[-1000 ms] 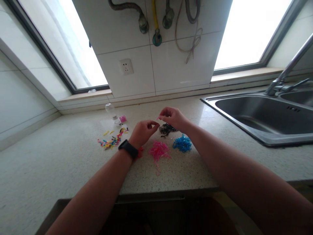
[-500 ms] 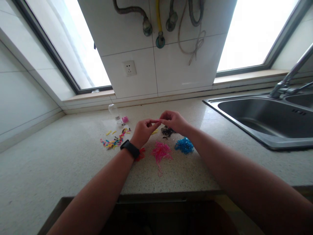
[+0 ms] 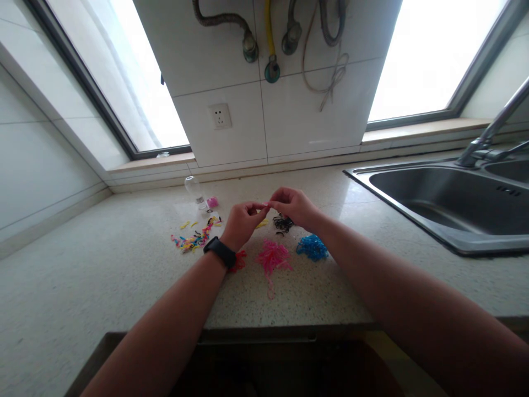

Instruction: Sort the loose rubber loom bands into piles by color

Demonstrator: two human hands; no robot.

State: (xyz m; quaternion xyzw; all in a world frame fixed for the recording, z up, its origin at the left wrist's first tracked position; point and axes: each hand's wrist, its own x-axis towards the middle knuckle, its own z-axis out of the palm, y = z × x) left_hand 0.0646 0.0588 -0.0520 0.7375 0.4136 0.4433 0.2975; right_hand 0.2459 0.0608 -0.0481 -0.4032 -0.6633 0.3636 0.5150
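Observation:
My left hand (image 3: 243, 223) and my right hand (image 3: 294, 207) meet above the counter, fingertips pinched together around a small pink rubber band (image 3: 266, 204), most of it hidden by the fingers. Below them lie sorted heaps of small rubber bands: a pink heap (image 3: 274, 256) in front, a blue heap (image 3: 313, 248) under my right wrist, a black heap (image 3: 283, 223) beside my right hand. A red heap (image 3: 238, 261) is partly covered by my left wrist, which wears a black band. Some yellow bands (image 3: 262, 223) show between the hands.
Mixed coloured bands (image 3: 194, 241) are scattered left of my left hand. Behind them a clear plastic bottle (image 3: 194, 191) lies near a pink cap (image 3: 212, 202). A steel sink (image 3: 433, 201) with a faucet (image 3: 475, 151) is set into the counter (image 3: 136, 264) at right.
The fingertips have shifted very slightly apart, with a little more of the pink band showing between them. The heaps stay where they were; the view moved a touch.

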